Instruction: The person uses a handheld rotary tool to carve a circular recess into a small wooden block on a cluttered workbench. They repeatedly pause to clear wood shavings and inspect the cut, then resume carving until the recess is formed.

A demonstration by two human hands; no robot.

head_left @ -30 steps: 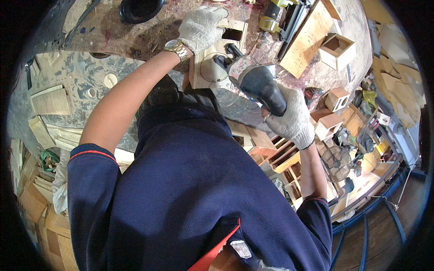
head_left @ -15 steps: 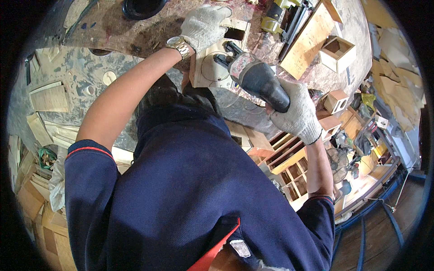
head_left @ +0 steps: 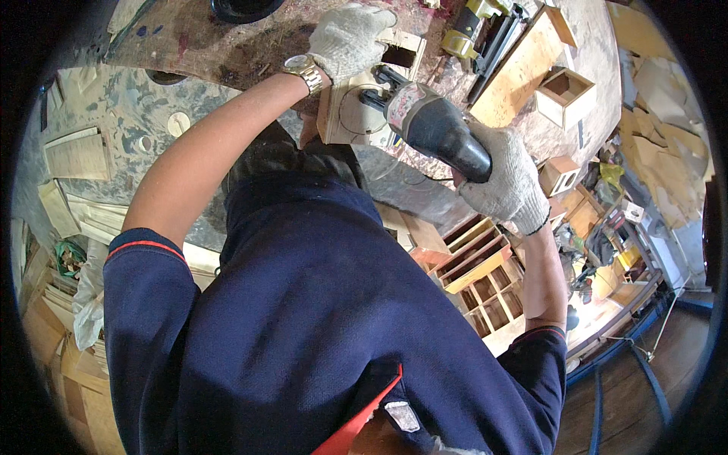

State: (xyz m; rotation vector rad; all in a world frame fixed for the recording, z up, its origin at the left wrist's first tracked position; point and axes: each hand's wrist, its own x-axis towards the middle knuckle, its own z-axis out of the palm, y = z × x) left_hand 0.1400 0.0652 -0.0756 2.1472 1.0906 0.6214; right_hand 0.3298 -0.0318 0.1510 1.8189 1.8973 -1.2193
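A pale wooden box lies at the near edge of the worktable, with a drawn or scored circle on its face and a dark rectangular opening beyond it. My left hand, in a white knit glove, grips the box's far left side, fingers curled over it. In my gloved right hand is the rear of a black jigsaw with a patterned band round its front. Two dark prongs at its front rest over the circle's right side. The blade is hidden from sight.
Right of the box, a yellow-green and black nail gun lies by a plywood board and a small open wooden box. A black round dish sits at the far edge. Wood offcuts litter the floor at left; wooden compartments stand below right.
The jigsaw and my right hand have shifted slightly right; its prongs still lie over the circle. My left hand keeps its hold on the box. The whole view has tilted a little.
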